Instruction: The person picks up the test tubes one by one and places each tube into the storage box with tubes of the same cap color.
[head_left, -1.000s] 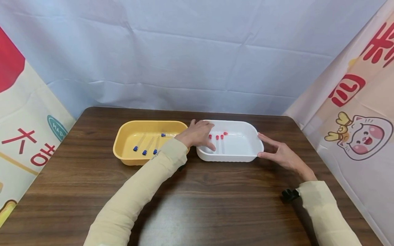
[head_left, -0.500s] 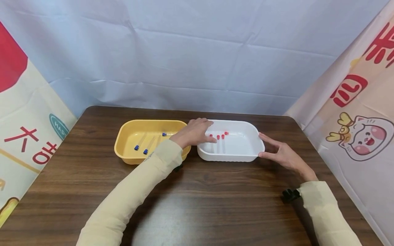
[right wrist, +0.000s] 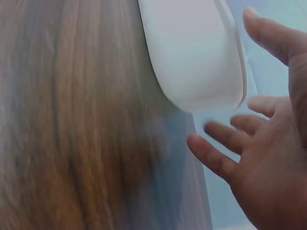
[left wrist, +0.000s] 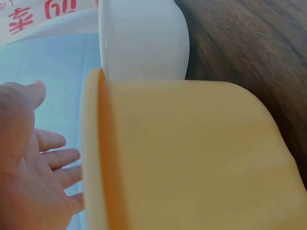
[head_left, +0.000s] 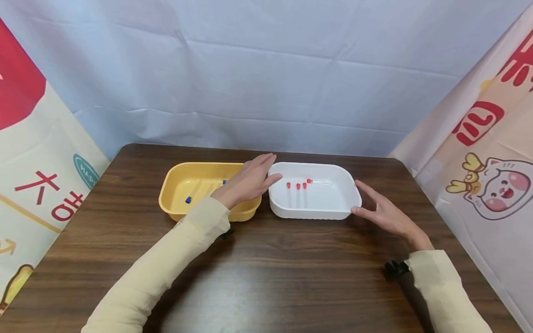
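Observation:
My left hand (head_left: 247, 182) is above the right end of the yellow basin (head_left: 167, 196), fingers extended, holding nothing. In the left wrist view, its spread fingers lie beside the yellow rim (left wrist: 91, 153). Clear tubes with blue caps (head_left: 188, 200) lie in the yellow basin, partly hidden by my left arm. At the right end of the white basin (head_left: 333, 196), my right hand (head_left: 385, 215) has its thumb and fingers spread around the corner, fingertips right at the rim. Several clear tubes with red caps (head_left: 298, 186) lie inside the white basin, towards its left side.
Both basins stand side by side near the back of a brown wooden table (head_left: 266, 277). A pale cloth (head_left: 258, 83) hangs behind the table, and printed cloths (head_left: 495, 185) hang at the sides. Dark devices (head_left: 395, 268) are worn at the wrists.
My left hand has moved left, from over the white basin to over the yellow one, its fingers straightening. My right hand stays by the white basin's end. The head view has shifted slightly.

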Demonstrator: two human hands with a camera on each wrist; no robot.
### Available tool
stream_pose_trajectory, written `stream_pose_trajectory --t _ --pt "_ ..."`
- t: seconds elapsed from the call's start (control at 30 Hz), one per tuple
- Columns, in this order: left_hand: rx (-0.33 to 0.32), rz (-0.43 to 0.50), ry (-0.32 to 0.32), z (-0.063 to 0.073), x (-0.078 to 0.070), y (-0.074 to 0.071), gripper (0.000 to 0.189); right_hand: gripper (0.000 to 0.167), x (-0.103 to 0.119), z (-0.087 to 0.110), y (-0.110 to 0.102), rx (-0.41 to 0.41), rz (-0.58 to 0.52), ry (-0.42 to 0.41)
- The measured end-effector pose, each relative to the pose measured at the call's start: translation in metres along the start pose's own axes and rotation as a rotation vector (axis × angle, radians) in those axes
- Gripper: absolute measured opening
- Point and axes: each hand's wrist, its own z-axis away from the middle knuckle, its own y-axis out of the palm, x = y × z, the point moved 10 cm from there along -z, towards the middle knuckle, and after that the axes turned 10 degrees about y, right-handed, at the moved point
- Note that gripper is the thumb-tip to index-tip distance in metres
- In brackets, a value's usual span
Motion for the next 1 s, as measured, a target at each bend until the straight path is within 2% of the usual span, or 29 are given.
stream_pose_trajectory --t 0.13,0.4,0.67,0.83,1.0 --pt "-0.008 -0.017 0.022 0.011 0.000 -0.005 0.070 0.088 0.009 0.004 0.000 -0.018 0.030 -0.013" --pt "-0.012 -0.094 0.037 0.034 -0.002 -0.016 0.075 0.072 0.038 0.013 -0.001 -0.123 0.177 -0.074" --pt "-0.048 -0.209 0.047 0.060 -0.002 -0.031 0.075 0.080 0.061 0.021 0.003 -0.194 0.366 -0.122" --pt "-0.066 -0.268 0.027 0.078 0.004 -0.042 0.076 0.081 0.071 0.026 0.002 -0.230 0.425 -0.169" --pt "-0.077 -0.293 -0.002 0.098 0.016 -0.050 0.079 0.082 0.071 0.030 0.003 -0.253 0.475 -0.195"
